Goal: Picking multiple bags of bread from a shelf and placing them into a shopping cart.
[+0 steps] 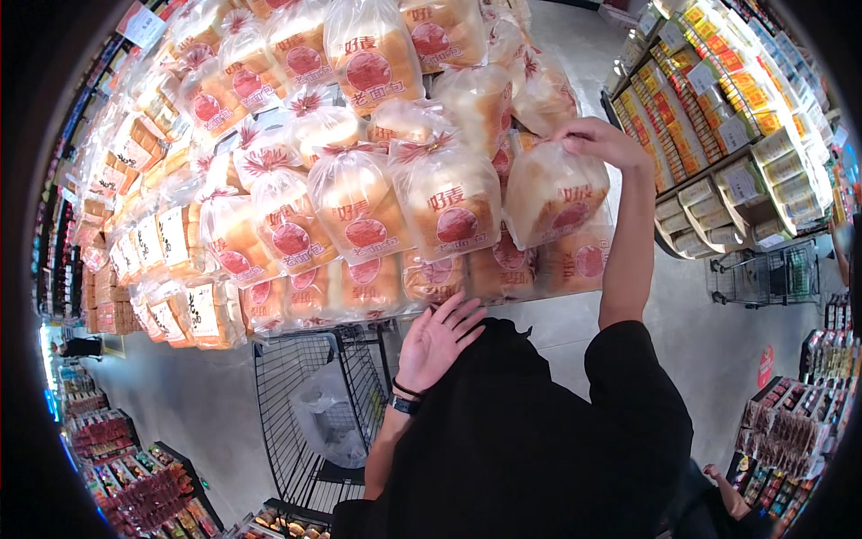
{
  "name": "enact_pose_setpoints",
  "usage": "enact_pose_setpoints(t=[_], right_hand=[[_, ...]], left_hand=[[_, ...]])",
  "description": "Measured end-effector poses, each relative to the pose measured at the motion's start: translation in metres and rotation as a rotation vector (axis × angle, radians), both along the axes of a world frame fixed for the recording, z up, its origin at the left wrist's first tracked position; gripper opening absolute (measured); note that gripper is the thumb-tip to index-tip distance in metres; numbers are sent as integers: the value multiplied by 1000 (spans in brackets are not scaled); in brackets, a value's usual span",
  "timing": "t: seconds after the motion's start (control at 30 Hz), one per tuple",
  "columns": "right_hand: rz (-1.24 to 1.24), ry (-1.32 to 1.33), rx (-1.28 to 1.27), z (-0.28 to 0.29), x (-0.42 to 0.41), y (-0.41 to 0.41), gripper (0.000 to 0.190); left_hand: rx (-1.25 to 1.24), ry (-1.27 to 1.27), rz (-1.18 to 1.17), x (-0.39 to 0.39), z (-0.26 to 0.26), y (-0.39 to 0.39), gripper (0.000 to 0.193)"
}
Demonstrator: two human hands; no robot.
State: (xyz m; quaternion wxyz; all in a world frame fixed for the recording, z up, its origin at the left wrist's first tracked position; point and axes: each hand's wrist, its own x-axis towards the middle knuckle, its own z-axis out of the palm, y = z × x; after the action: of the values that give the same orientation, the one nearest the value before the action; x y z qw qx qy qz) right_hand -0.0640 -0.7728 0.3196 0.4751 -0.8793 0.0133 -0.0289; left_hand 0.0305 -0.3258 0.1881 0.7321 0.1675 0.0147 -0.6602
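A large display of bagged bread loaves fills the view before me. My right hand pinches the gathered top of a clear plastic bag of bread at the display's right corner; that loaf hangs or rests tilted against the stack. To its left stands another bagged loaf with a red-printed bag. My left hand, wearing a dark band and a watch, is held palm up with fingers spread, close to my black shirt and just below the display's front edge. It holds nothing.
A black wire shopping cart with a clear plastic bag in it stands at lower left. Shelves of packaged goods rise at right, with another cart below them. Part of another person shows at lower right. Sliced loaves lie at left.
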Motion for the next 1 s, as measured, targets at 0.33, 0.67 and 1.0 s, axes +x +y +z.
enact_pose_setpoints(t=[0.33,0.67,1.0], right_hand=[[-180,-6,-280,-16,76,-9,31],[-688,-353,-749,-53,80,37,26],[-770,-681,-789,-50,82,121,26]], left_hand=[[51,8,111,3,-13,18,52],[84,88,179,-1,-28,39,48],[115,154,335,4,-44,65,41]])
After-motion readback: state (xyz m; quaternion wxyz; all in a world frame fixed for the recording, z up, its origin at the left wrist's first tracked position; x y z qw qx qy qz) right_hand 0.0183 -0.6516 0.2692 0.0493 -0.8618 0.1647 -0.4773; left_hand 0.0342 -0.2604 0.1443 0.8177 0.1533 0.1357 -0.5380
